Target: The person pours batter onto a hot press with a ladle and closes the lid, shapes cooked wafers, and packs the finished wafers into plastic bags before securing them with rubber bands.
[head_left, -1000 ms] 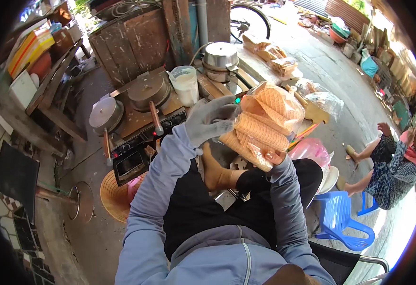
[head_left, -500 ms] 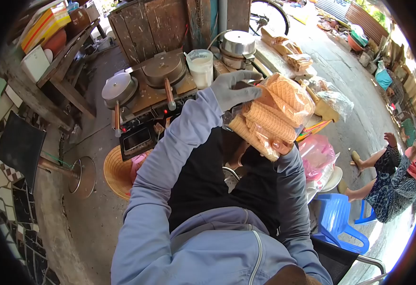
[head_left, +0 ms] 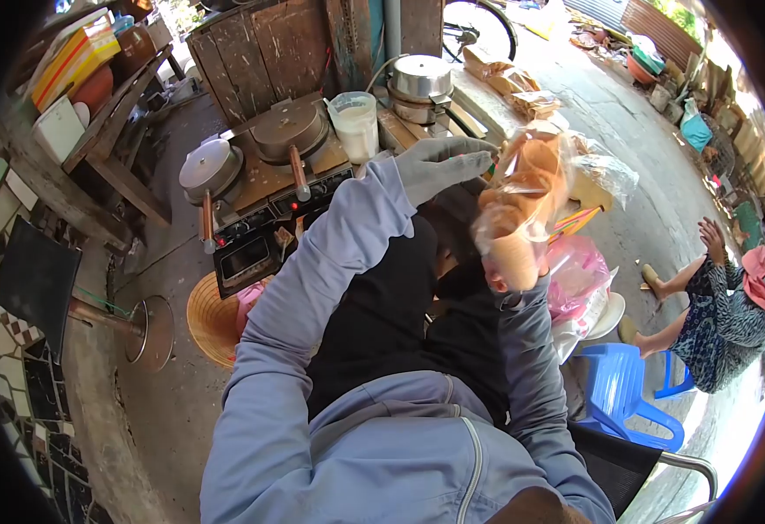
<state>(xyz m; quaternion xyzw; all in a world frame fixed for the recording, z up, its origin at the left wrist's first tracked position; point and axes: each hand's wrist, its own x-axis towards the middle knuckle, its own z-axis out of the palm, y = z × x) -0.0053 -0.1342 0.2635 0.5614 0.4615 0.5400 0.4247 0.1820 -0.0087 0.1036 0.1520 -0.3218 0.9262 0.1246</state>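
My left hand (head_left: 448, 166), in a grey glove, reaches across to the upper left edge of a clear plastic bag of rolled wafer cones (head_left: 515, 240). Its fingers are stretched out and slightly apart; whether their tips touch the plastic is unclear. Underneath, my right hand (head_left: 498, 278) holds the bag from its lower end, fingers bare and partly hidden by it. The cones' round open ends face up towards me, somewhat blurred.
Round irons with handles (head_left: 290, 129) (head_left: 212, 168) stand beyond my left arm, beside a tub of pale batter (head_left: 354, 127) and a metal pot (head_left: 421, 79). A woven hat (head_left: 212, 319) lies below. Rightward are a pink bag (head_left: 577, 271), blue chair (head_left: 614, 389) and seated person (head_left: 723, 314).
The bag has turned from showing the cones' sides to showing their open ends. My left hand has shifted slightly right, and its fingers are closer together. The view has moved a little.
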